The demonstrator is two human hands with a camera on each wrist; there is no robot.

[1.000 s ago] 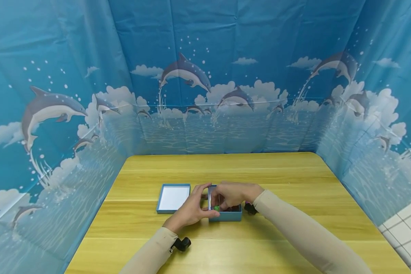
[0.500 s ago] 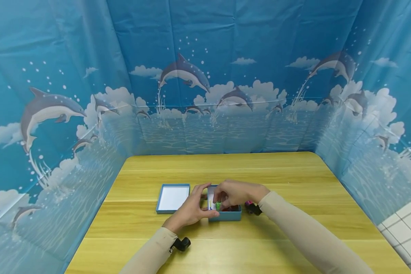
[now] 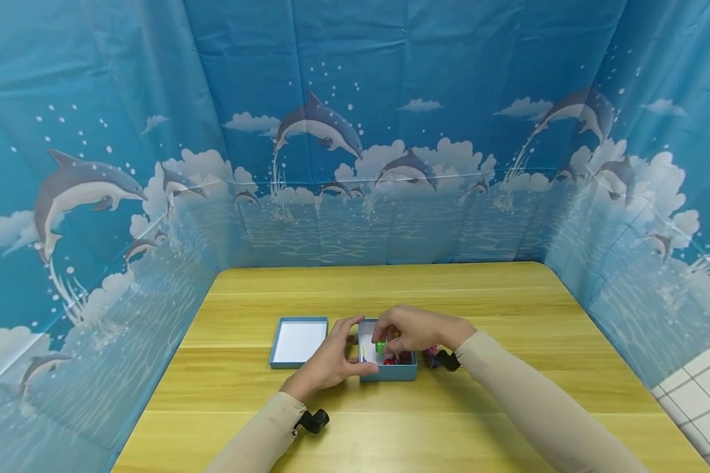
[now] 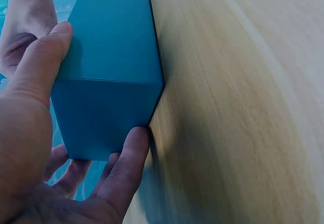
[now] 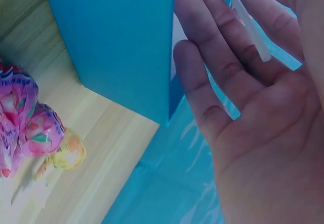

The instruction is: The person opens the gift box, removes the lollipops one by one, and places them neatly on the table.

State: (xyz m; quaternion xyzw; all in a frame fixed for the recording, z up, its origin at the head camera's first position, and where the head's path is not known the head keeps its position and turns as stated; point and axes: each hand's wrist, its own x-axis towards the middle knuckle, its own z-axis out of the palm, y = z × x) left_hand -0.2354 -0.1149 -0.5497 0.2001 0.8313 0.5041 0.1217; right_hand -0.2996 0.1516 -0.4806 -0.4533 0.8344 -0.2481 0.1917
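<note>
An open blue box [image 3: 388, 373] stands on the table, its inside pale. My left hand [image 3: 328, 358] grips the box's left end; in the left wrist view the thumb lies along one face of the box [image 4: 114, 36] and the other fingers reach round its end. Inside the box opening, my right hand [image 3: 413, 327] pinches a green lollipop [image 3: 380, 347]. Its white stick [image 5: 250, 26] points back toward the palm in the right wrist view. Red pieces [image 3: 388, 361] lie in the box below that hand, which hides part of the contents.
A blue lid with a white inside [image 3: 300, 341] lies left of the box. To the right are pink wrapped lollipops [image 5: 43, 130] and a yellow one [image 5: 69, 149] on the wooden table [image 3: 449, 420]. A dolphin-print curtain [image 3: 390, 223] hangs behind.
My right hand has risen slightly and shifted right, bringing the green lollipop up from the box's floor. Red pieces now show beneath it. The left hand stays on the box.
</note>
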